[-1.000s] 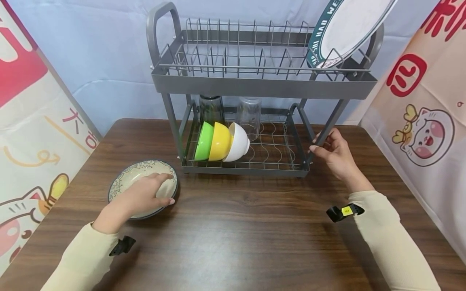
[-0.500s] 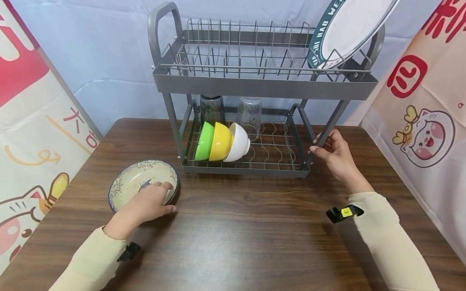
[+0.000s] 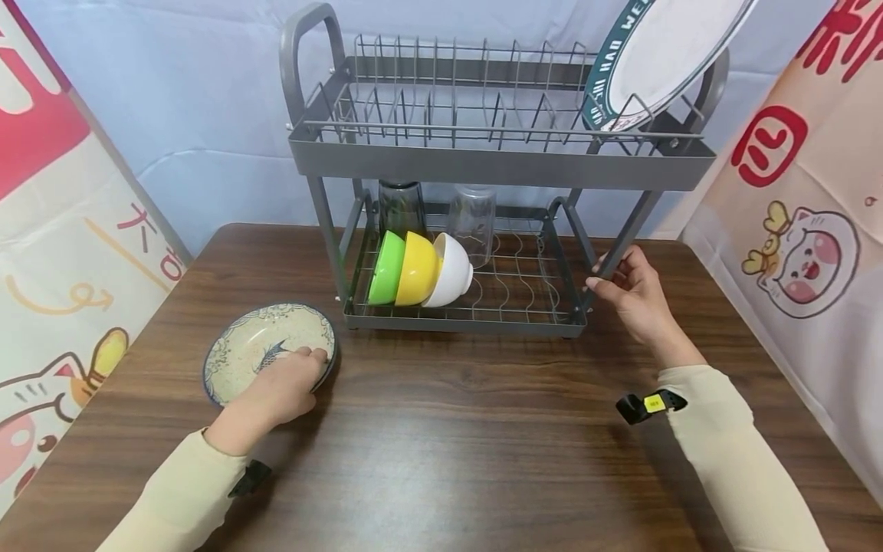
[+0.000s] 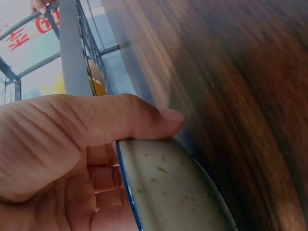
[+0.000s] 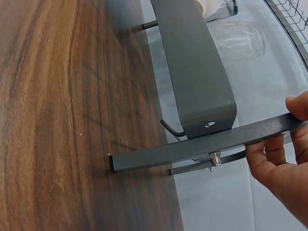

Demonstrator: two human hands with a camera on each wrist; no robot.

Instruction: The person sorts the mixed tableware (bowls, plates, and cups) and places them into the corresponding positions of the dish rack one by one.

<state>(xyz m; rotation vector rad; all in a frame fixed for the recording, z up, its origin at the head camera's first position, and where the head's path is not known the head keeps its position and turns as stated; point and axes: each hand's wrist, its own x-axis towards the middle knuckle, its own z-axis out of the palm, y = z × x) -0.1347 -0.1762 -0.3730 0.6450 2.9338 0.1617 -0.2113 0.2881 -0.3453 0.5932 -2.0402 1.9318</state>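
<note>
A shallow cream bowl (image 3: 237, 349) with a blue rim and a blue fish drawn inside rests on the table at the left. My left hand (image 3: 279, 387) pinches its near right rim, fingers inside and thumb outside; the left wrist view shows the thumb (image 4: 149, 118) along the speckled outer wall (image 4: 168, 183). At the right, my right hand (image 3: 638, 299) grips the front right leg of the grey two-tier dish rack (image 3: 434, 165). In the right wrist view the fingers (image 5: 269, 156) curl around that leg (image 5: 159, 154).
On the lower tier, a green bowl (image 3: 386, 268), a yellow bowl (image 3: 417, 270) and a white bowl (image 3: 451, 272) stand tilted on edge. Behind them are a dark glass (image 3: 402, 208) and a clear glass (image 3: 472, 222). A large green-rimmed plate (image 3: 662, 54) leans in the upper tier's right end.
My left hand has moved from over the bowl down to its near right rim and closed on it. The right hand stays on the rack's leg.
</note>
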